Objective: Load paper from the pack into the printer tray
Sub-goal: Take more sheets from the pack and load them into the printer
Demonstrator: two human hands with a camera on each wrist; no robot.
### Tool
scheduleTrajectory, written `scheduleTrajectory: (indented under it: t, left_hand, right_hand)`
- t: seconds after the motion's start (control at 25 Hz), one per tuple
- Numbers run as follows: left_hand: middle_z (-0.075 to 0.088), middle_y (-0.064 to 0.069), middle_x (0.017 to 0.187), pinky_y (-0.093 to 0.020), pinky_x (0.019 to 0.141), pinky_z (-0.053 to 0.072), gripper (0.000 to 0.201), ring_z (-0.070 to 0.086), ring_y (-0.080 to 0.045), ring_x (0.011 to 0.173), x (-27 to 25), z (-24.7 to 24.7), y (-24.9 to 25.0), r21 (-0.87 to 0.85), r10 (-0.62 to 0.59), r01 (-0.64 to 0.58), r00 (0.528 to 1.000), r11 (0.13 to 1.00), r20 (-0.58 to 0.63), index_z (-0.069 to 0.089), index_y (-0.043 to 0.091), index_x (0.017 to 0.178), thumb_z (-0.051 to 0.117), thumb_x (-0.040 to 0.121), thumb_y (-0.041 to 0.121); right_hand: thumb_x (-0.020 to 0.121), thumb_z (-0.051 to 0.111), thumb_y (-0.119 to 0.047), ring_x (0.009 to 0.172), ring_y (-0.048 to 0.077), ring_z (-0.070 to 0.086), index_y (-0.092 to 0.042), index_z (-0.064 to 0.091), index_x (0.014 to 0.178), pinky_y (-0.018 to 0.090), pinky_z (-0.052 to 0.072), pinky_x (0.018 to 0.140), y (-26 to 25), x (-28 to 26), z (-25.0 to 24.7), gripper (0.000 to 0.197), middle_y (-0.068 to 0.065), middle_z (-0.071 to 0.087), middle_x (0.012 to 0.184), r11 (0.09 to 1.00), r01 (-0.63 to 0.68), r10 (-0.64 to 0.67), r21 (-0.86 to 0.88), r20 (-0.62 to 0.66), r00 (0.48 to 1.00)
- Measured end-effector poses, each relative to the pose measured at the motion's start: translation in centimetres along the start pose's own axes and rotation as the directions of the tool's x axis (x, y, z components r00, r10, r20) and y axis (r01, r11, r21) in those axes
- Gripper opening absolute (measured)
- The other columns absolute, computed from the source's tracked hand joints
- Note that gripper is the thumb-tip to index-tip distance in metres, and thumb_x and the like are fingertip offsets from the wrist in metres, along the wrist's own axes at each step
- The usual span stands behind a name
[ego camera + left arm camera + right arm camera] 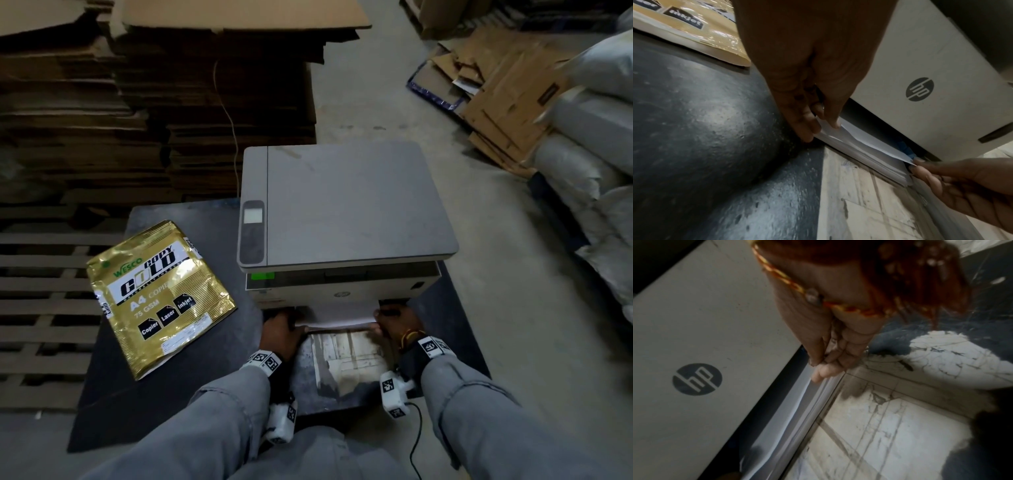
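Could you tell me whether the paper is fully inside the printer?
Partly in. The paper juts out of the printer, left hand and right hand pinching its near corners.

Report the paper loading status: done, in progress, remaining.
Done: a white paper stack is out of the gold pack, which lies left of the printer. In hand: left hand and right hand pinch the stack's near corners, its far part already inside the printer's bottom slot. Left: push the protruding edge in.
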State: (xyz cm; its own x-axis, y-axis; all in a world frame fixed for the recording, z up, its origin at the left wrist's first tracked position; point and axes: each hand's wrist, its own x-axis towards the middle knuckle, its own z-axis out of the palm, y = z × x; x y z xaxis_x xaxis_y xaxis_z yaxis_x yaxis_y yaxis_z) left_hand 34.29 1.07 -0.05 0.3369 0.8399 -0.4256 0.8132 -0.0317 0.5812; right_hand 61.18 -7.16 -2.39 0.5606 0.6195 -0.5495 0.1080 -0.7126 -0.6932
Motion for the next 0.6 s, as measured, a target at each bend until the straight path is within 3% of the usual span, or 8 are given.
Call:
scheduleTrajectory:
  t: [0.08,0.24,0.44,0.6]
  left_hand:
    - [0.073,-0.013,0.133,-0.038,0.104,0.053,0.046,0.068,-0.035,0.124,0.0,0.2,0.0,-0.002,-0.005,0.005,1.000,1.000,-0.011,0.068,0.015,0.134,0.073,0.092,0.034]
    - [0.075,-0.017,0.125,-0.039,0.098,0.055,0.049,0.071,-0.037,0.116,0.0,0.8,-1.0,-0.083,-0.075,0.071,0.996,0.994,-0.047,0.066,0.008,0.128,0.080,0.087,0.032]
    - [0.078,-0.014,0.116,-0.037,0.095,0.056,0.039,0.072,-0.035,0.111,0.4,1.4,-1.8,-0.085,-0.085,0.082,0.996,0.993,-0.031,0.071,0.011,0.120,0.076,0.090,0.034]
    - [0.078,-0.018,0.119,-0.040,0.094,0.058,0.040,0.073,-0.040,0.111,1.2,1.3,-1.4,0.002,-0.072,0.072,0.997,0.997,-0.007,0.073,0.013,0.118,0.069,0.093,0.044]
  right_hand:
    - [0.090,0.071,-0.022,0.073,0.031,0.073,-0.006,0.078,0.088,0.040,0.061,0.076,0.2,0.5,0.3,0.017,0.014,0.077,0.080,1.000,-0.003,0.003,-0.001,-0.002,1.000]
    - [0.088,0.073,-0.017,0.055,0.030,0.065,0.006,0.071,0.092,0.054,0.060,0.068,2.1,0.6,0.7,0.023,0.023,0.072,0.068,0.974,-0.105,0.098,0.203,0.045,0.994]
    - [0.087,0.076,-0.008,0.051,0.028,0.066,-0.009,0.064,0.092,0.042,0.060,0.061,1.9,-0.5,0.0,0.013,0.023,0.073,0.073,0.938,-0.156,0.156,0.309,0.022,0.987]
    - [0.086,0.077,-0.013,0.065,0.035,0.069,-0.012,0.070,0.077,0.053,0.062,0.073,0.9,-0.5,-0.4,0.012,0.026,0.075,0.078,0.968,-0.118,0.121,0.223,0.003,0.993]
